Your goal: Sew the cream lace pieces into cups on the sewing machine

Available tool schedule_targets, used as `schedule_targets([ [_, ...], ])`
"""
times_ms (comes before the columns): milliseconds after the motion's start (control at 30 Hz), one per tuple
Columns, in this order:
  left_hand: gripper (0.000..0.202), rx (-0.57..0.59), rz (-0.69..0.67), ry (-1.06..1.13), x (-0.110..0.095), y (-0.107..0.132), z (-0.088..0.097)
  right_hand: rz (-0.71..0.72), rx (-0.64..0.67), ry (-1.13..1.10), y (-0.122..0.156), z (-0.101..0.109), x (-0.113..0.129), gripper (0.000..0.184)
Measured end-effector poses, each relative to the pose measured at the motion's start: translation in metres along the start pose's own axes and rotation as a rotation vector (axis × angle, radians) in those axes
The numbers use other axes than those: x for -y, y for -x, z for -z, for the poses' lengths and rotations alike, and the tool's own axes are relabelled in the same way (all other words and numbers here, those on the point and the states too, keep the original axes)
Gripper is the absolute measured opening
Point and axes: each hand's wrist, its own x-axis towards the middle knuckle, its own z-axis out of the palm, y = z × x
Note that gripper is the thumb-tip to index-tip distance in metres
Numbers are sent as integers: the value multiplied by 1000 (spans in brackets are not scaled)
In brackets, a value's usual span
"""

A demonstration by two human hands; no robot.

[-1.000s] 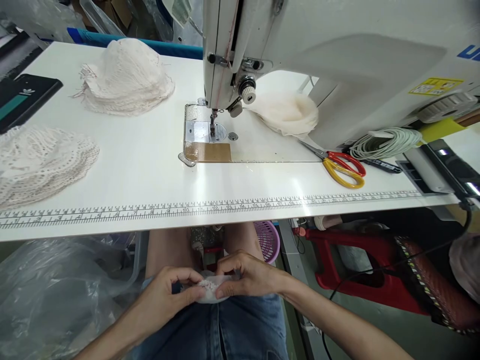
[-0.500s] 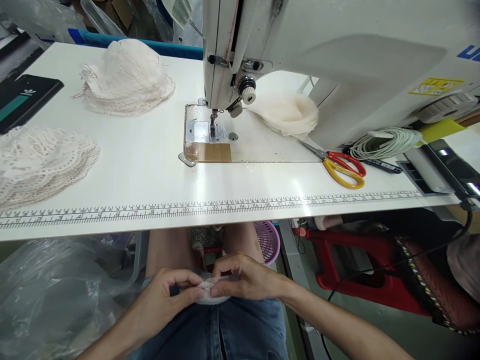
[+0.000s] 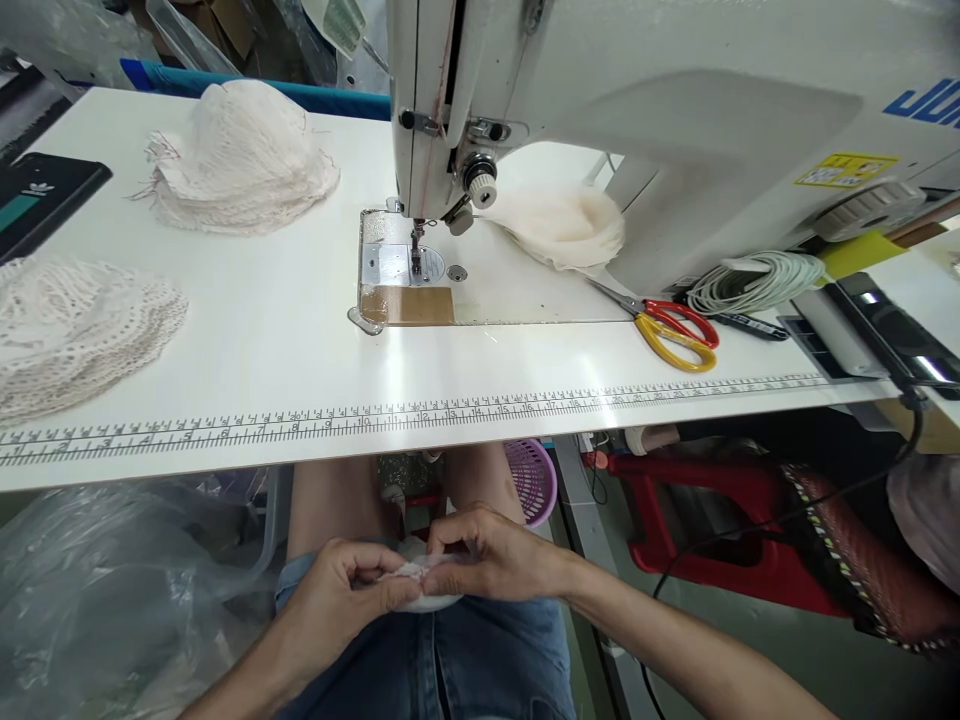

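Observation:
Low over the lap, below the table's front edge, my left hand [image 3: 349,590] and my right hand [image 3: 487,555] pinch a small piece of white fabric [image 3: 431,602] between thumbs and fingers. The two hands nearly meet, and part of the cloth is hidden behind the fingers. Above them on the table stands a white sewing machine [image 3: 637,130], its presser foot [image 3: 416,255] over the metal plate. A pile of cream fabric pieces [image 3: 574,228] lies under the machine's arm.
Stacks of white fabric [image 3: 244,160] and eyelet fabric [image 3: 82,325] lie on the left beside a black phone-like item [image 3: 56,195]. Red-and-yellow scissors [image 3: 675,335] and coiled cord [image 3: 757,280] rest rightward. Below are a plastic bag [image 3: 127,590], purple basket [image 3: 531,485] and red stool [image 3: 720,560].
The view has shifted slightly, moving the table items leftward. My left hand has moved a little right along the white fabric, while both hands keep their pinch.

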Motion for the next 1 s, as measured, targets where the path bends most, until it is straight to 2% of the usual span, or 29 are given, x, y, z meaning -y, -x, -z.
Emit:
schedule_targets([
  [133, 24, 17, -10, -37, -4, 0, 1, 15, 23, -35, 0, 0, 0, 28],
  [367, 25, 34, -2, -36, -2, 0, 0, 67, -3, -66, -1, -1, -3, 33],
  [567, 33, 62, -19, -91, -3, -3, 0, 7, 19, -57, 2, 1, -5, 39],
  [700, 39, 49, -17, -101, -3, -3, -2, -18, -7, -75, 3, 0, -7, 41],
  [800, 39, 31, -6, -86, -2, -4, -2, -50, 26, -79, 4, 1, -9, 40],
  [900, 34, 7, -30, -153, -2, -4, 0, -9, 57, 3, 5, 3, -8, 34],
  [1000, 27, -81, -204, -407, -1, 1, -1, 102, -44, 272, 5, 0, -5, 23],
])
